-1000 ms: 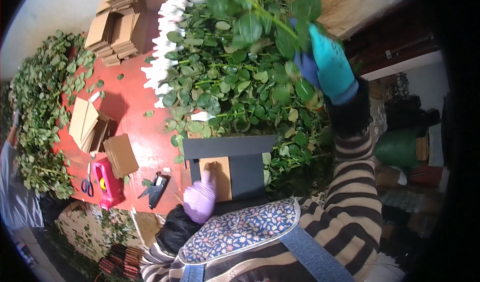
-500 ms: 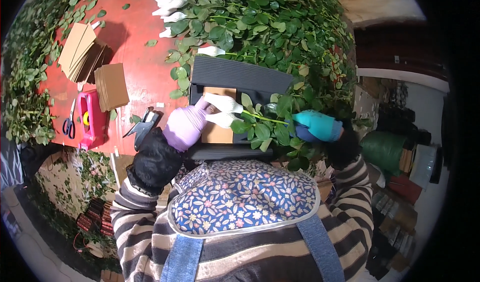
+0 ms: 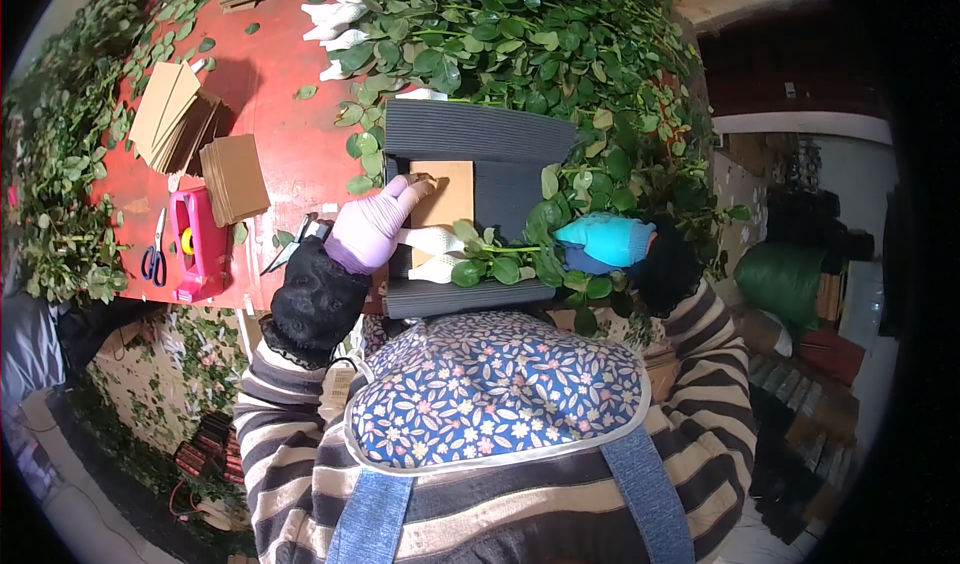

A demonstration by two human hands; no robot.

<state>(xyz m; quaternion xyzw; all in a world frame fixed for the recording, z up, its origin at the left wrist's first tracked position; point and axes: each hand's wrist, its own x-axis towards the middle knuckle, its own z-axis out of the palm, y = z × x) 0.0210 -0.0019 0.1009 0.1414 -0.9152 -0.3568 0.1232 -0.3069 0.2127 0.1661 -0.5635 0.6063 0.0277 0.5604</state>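
My left hand (image 3: 370, 229), in a lilac glove, reaches into a dark grey ribbed tray (image 3: 480, 129), its fingers stretched over a brown cardboard sheet (image 3: 455, 189) inside. Just below that hand lie two stems whose heads wear white net sleeves (image 3: 435, 267). My right hand (image 3: 605, 242), in a turquoise and blue glove, is closed round their leafy green stems (image 3: 505, 254) at the tray's right side. The grip itself is partly hidden by leaves.
A large heap of leafy stems (image 3: 560, 54) with white-sleeved heads fills the far side of the red table (image 3: 285, 104). On the left are cardboard stacks (image 3: 235, 179), a pink tape dispenser (image 3: 200, 249), scissors (image 3: 155, 254) and a partly hidden stapler (image 3: 300, 239).
My left hand has let go of the sleeved heads and stretched its fingers onto the cardboard. The heads have dropped toward the tray's near edge, and my right hand has shifted slightly left.
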